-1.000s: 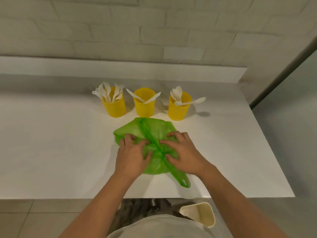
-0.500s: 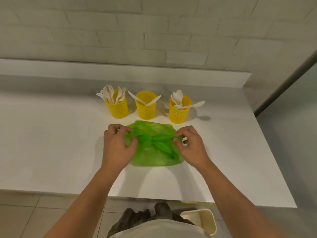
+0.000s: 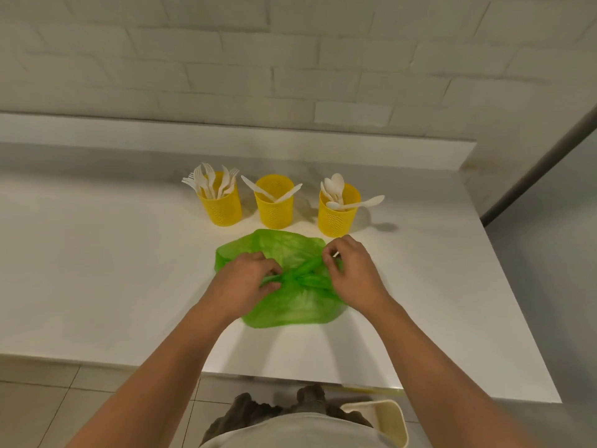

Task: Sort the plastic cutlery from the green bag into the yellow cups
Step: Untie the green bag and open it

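Where the one green bag lies flat on the white table, its twisted band runs left to right between two hands. The left hand and right hand each pinch one end with curled fingertips. Just behind stand three yellow cups, holding several forks, two knives and several spoons.

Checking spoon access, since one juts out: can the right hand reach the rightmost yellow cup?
Probably yes: the right hand is just before the rightmost cup, nothing between, but it pinches the green bag.
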A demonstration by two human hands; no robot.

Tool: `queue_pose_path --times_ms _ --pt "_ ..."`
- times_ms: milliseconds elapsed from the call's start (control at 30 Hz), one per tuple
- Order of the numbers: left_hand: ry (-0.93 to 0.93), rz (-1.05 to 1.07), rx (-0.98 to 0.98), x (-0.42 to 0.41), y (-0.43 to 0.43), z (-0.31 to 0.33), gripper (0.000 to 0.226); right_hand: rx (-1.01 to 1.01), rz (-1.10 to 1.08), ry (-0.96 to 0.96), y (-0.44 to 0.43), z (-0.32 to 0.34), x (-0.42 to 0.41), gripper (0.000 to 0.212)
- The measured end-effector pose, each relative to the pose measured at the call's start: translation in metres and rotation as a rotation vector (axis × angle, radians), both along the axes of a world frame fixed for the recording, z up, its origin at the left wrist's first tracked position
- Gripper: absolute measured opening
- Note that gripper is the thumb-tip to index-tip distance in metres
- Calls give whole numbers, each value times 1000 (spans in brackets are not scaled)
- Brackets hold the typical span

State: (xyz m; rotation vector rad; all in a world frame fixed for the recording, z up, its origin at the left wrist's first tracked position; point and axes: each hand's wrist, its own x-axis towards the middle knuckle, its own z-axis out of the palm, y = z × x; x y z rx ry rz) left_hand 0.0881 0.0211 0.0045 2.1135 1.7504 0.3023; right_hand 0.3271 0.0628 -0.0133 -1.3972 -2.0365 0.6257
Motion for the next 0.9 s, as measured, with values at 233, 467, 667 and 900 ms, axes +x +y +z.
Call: queue_pose_path --times_ms 233,467,667,900 --pt "-188 81 199 5 -4 10 12 101 190 -307 2 5 -15 13" --pt "-327 273 326 -14 -11 19 28 30 -141 109 17 15 3 6" --pt "-204 89 188 0 -5 25 32 -84 235 -51 13 21 -5 36" --pt "-373 196 317 -22 -9 34 18 -180 -130 419 17 27 18 13"
